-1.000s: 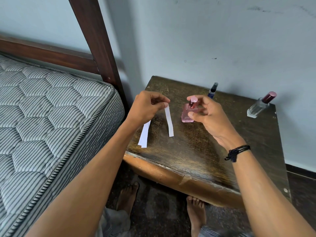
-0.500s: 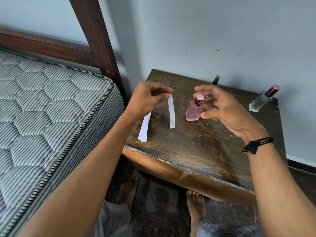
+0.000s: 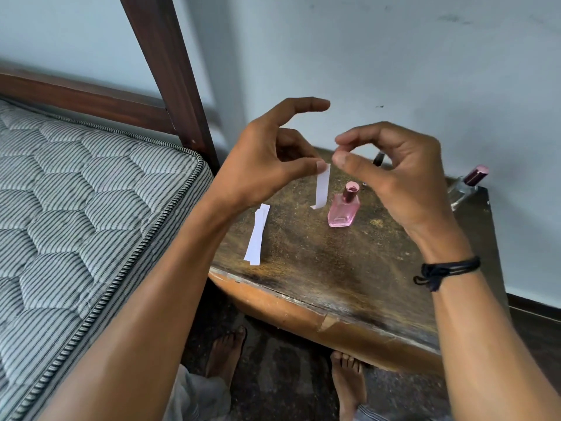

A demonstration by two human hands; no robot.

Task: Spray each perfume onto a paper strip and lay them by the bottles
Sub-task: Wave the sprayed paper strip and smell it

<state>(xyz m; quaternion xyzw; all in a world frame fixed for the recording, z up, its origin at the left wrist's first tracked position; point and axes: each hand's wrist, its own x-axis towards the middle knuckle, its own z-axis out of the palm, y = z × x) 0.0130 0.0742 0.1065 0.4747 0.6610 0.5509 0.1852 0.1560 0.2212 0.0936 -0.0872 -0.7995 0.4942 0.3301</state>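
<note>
My left hand (image 3: 270, 159) is raised above the table and pinches the top of a white paper strip (image 3: 322, 189) that hangs down. My right hand (image 3: 391, 171) hovers just right of it, thumb and fingers curled, holding nothing. Below them a pink perfume bottle (image 3: 343, 212) with a rose cap stands on the dark wooden table (image 3: 334, 268). A small stack of spare paper strips (image 3: 256, 235) lies near the table's left edge. A clear bottle with a maroon cap (image 3: 469, 183) stands at the back right. A dark-capped slim bottle (image 3: 378, 159) is mostly hidden behind my right hand.
A striped quilted mattress (image 3: 76, 223) and a dark wooden bed post (image 3: 170, 71) lie to the left of the table. The wall (image 3: 394, 56) rises straight behind the table. My bare feet (image 3: 349, 387) stand on the floor below its front edge.
My right hand let go of the pink bottle and rose up beside the strip. My left hand lifted the strip higher. The pink bottle stands alone on the table.
</note>
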